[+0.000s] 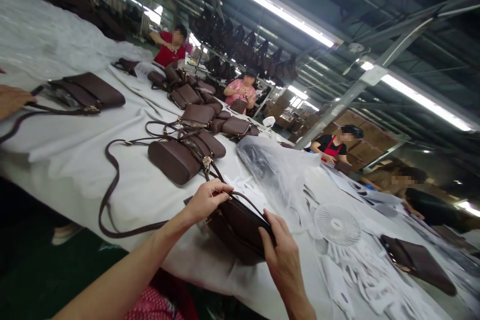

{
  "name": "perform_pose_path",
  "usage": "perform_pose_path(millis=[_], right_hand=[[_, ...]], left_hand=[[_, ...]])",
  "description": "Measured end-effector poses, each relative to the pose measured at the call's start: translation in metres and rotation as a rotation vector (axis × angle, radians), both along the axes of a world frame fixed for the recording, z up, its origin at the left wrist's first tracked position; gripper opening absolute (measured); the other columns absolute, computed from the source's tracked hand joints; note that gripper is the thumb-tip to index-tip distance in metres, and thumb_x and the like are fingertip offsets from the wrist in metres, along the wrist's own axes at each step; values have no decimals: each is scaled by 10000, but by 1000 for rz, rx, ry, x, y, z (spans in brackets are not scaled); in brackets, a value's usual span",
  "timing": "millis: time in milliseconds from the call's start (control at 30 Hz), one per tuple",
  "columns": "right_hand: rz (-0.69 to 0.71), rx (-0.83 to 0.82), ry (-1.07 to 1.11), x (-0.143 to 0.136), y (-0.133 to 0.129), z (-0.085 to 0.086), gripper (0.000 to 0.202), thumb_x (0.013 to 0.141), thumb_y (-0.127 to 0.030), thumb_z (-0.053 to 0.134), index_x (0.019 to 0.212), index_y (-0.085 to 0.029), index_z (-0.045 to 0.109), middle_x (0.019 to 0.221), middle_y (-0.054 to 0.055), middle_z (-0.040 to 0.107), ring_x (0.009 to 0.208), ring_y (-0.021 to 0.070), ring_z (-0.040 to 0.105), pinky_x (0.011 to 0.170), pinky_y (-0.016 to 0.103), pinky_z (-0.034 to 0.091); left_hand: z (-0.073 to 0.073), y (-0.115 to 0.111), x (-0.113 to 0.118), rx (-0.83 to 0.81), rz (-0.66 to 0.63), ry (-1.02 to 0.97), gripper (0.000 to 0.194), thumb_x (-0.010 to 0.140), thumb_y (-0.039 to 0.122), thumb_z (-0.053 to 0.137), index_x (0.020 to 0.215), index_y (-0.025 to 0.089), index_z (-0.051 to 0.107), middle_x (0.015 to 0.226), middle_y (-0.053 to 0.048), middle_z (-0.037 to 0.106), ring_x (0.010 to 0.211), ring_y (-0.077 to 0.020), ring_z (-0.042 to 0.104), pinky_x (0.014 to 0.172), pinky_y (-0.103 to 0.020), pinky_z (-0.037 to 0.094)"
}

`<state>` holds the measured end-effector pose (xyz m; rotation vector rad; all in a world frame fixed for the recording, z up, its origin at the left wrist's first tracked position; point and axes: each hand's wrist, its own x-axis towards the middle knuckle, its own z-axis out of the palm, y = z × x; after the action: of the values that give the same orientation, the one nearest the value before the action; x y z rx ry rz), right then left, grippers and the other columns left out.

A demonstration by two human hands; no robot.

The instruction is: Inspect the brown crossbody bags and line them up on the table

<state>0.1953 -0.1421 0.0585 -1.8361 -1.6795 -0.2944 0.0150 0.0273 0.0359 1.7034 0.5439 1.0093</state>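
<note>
A dark brown handbag point(240, 232) stands at the table's near edge between my hands. My left hand point(212, 197) pinches at its top, by the base of the strap and the metal fittings. At the bag's far right end, my right hand point(279, 245) grips the upper edge, thumb on the near side and fingers over the top. A long brown strap point(108, 200) loops out over the white cloth to the left. Just beyond my left hand lies another brown bag point(174, 160) with a round gold-coloured fitting. The inside of the held bag is hidden from me.
Several brown bags point(197, 115) are heaped up the table, with clear plastic sheeting point(262, 165) beside them. A white fan point(337, 225) and white strips point(360, 270) lie to the right, near another bag point(418, 262). A co-worker's hand point(15, 100) is at far left; other people work along the far side.
</note>
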Motion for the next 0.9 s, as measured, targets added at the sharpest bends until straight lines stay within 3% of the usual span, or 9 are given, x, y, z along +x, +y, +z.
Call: perform_pose_path(millis=[100,233,400,533,700,800,900], right_hand=[[-93,-103,-57,9,0,4,388,909,-367,514,1262,-216,572,1160,105,644,1045,268,615,897,418,506],[-156,-176,-157,18,-2,2,419,888,-456,548,1243,-237,583,1111,94,665,985,279,626,846,417,507],[-73,-6,-355,8,7,-2,403,965,-339,408,1313,-178,531,1210,165,618,1069,303,582,862,456,467],[-100,137,-457,-17,18,3,329,949,-245,465,1239,-201,613,1192,158,608,1063,294,571,886,447,445],[21,12,-419,-58,30,6,323,942,-177,448,1158,-212,685,920,100,648,799,197,595,741,317,494],[70,-15,-331,-64,33,6,325,956,-177,428,1164,-175,678,877,98,641,788,191,605,700,288,512],[117,67,-193,-56,31,6,307,972,-170,409,1101,-164,687,918,100,665,865,184,633,783,279,522]], left_hand=[[-5,1,-3,20,-77,-50,367,688,113,647,1042,183,713,947,-40,611,890,-175,577,823,-291,474],[-10,5,2,11,-85,-64,416,633,89,668,1040,171,698,1045,-58,587,869,-169,567,792,-291,485],[-8,-1,8,69,-99,-70,320,689,123,673,1002,184,707,996,-51,622,884,-179,563,784,-292,464],[-6,-17,6,38,-139,-62,374,684,88,660,1045,182,686,968,-41,611,793,-153,550,728,-277,460],[-11,-27,5,49,-218,-103,349,749,93,589,1070,199,677,995,-52,610,933,-185,554,807,-290,454],[-15,-24,4,13,-271,-113,360,774,128,560,1113,203,655,1030,-57,597,932,-183,553,773,-277,450],[-11,-17,4,-46,-357,-90,420,730,123,542,1128,198,649,1040,-51,590,874,-171,552,740,-269,448]])
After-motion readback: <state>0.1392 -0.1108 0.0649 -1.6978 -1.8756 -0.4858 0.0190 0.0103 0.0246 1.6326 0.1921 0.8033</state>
